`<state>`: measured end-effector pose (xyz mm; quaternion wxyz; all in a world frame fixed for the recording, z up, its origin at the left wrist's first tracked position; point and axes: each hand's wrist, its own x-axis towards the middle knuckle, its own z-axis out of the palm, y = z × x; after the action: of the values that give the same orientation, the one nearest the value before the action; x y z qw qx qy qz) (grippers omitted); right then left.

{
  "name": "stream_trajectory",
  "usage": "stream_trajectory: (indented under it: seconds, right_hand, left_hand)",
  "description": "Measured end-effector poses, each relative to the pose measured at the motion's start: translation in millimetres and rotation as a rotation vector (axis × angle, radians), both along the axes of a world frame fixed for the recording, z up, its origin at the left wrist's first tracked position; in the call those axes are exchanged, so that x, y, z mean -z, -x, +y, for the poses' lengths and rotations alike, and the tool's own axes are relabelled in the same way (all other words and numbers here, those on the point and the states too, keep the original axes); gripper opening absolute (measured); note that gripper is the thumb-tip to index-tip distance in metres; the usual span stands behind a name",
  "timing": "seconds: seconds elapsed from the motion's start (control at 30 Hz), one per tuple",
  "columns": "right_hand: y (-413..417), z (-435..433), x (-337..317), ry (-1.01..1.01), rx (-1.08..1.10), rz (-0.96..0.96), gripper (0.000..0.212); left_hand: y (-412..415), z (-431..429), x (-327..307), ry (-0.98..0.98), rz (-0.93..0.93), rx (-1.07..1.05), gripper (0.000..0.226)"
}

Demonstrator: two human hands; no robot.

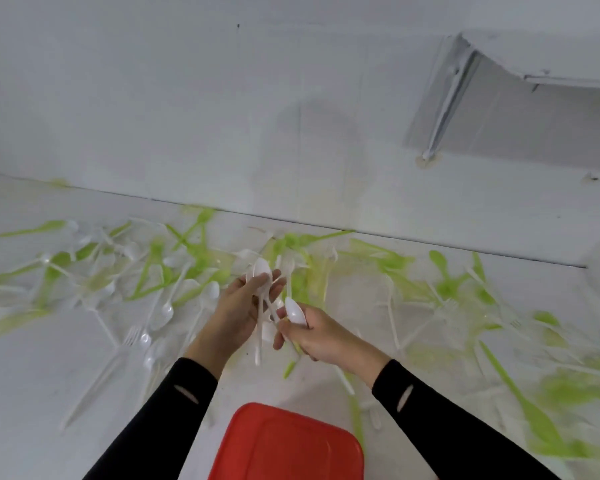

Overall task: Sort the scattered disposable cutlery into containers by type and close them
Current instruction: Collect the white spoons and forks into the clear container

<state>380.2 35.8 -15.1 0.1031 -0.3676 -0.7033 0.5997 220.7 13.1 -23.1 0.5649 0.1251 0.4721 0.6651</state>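
Now the left hand (238,310) cradles a bundle of white spoons (262,271), fingers curled round the handles, bowls pointing away; the right hand (324,337) is closed round a single spoon (296,311), bowl up, just beside that bundle; both hover over the white surface (32,393); scattered cutlery (530,407), green and white, lies right across it up to the wall (187,98); a red lid (284,445) sits nearest, between the black sleeves (174,410).
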Motion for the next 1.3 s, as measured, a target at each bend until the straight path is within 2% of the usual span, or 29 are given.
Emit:
stream_trajectory:
  seconds: [0.1,0.17,0.3,0.43,0.57,0.6,0.7,0.8,0.87,0.97,1.03,1.13,1.3]
  right_hand:
    - [15,-4,11,-0.167,0.008,-0.11,0.031]
    - [18,2,21,-0.326,0.039,-0.174,0.03]
    - [19,23,45,-0.603,-0.079,-0.359,0.04]
    - [28,31,61,-0.862,-0.166,-0.488,0.036]
    - [40,37,64,-1.179,-0.331,-0.623,0.031]
    - [41,40,65,-1.21,-0.362,-0.646,0.033]
    - [41,46,66,-1.267,-0.359,-0.607,0.03]
    - [39,48,62,-1.3,-0.313,-0.495,0.034]
    - [37,45,57,-1.231,-0.249,-0.346,0.035]
    - [41,37,38,-1.091,-0.031,-0.122,0.024]
    - [46,29,24,-0.964,0.112,-0.048,0.019]
    - [56,18,17,-0.874,0.201,0.006,0.015]
    - [84,-14,20,-0.847,0.137,-0.032,0.019]
  left_hand:
    - [13,-27,-5,-0.026,-0.017,-0.126,0.017]
    - [26,-44,-7,0.001,0.025,-0.31,0.012]
    - [54,-82,-12,0.002,0.149,-0.484,0.031]
    - [66,-124,-11,0.107,0.338,-0.531,0.032]
    - [81,-155,-1,0.367,0.47,-0.454,0.012]
    - [86,-159,4,0.425,0.523,-0.417,0.017]
    - [97,-163,20,0.522,0.712,-0.317,0.036]
    - [108,-156,32,0.577,0.923,-0.283,0.022]
    - [115,-149,38,0.552,1.06,-0.225,0.016]
    - [123,-137,48,0.505,1.266,-0.114,0.02]
    - [128,-131,53,0.505,1.311,-0.026,0.03]
    - [138,-129,56,0.5,1.271,0.053,0.037]
    - [166,-131,60,0.498,1.341,0.176,0.027]
